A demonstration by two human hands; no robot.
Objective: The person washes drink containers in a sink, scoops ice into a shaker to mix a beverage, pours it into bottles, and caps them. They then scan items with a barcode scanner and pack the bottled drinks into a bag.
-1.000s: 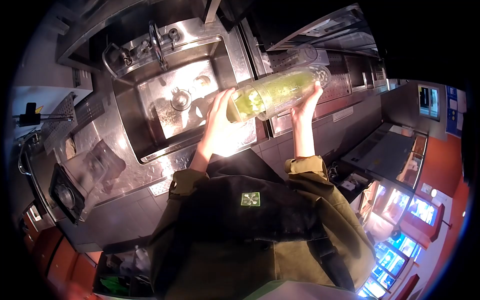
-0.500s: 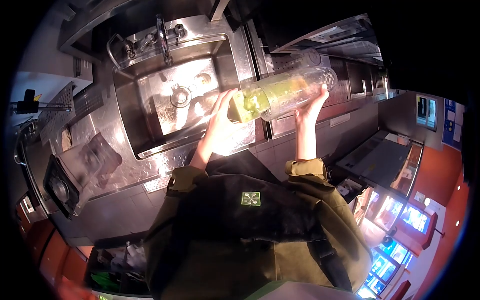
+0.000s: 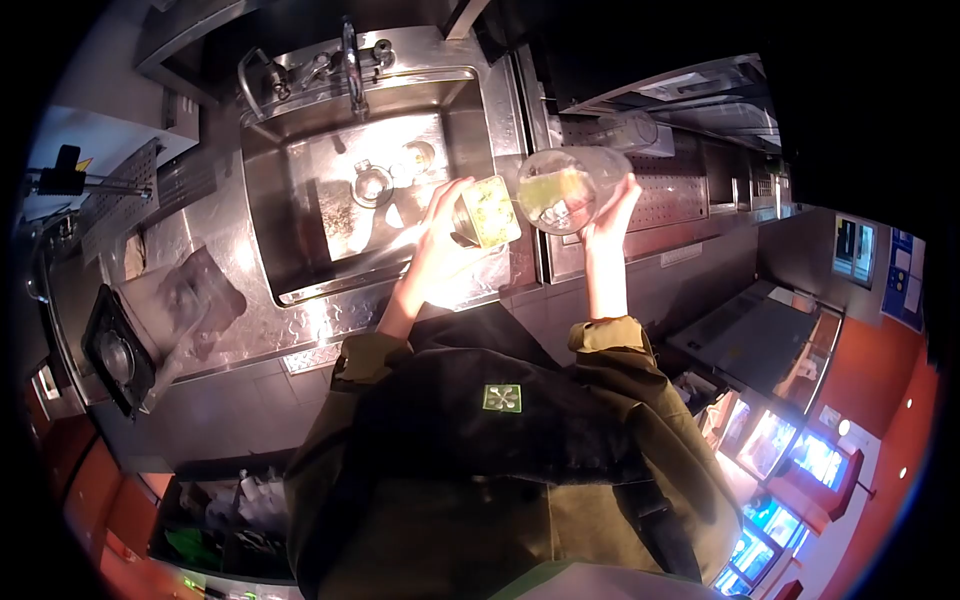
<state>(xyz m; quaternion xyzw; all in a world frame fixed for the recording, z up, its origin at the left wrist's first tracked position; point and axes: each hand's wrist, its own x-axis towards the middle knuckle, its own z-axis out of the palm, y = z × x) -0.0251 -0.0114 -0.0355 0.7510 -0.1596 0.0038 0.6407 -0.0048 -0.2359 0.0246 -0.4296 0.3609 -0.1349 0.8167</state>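
Observation:
My left hand is closed around a small square-topped container, tilted, with pale green bits in its open top. My right hand grips a large clear cylindrical jar from its right side. Its round end faces left and up toward me. Green, orange and reddish pieces show inside, but I cannot make out their kind. The jar and the square container are close together with a narrow gap between them. Both are held above the counter strip right of the sink.
A steel sink with a faucet lies ahead to the left. A clear round vessel sits in it. Left on the counter is a clear plastic bag beside a dark-rimmed container. A perforated steel surface extends to the right.
The jar has come away from the square container, against which its left end was pressed, and turned so its round end shows. The square container has tipped, showing its top. The view has shifted slightly.

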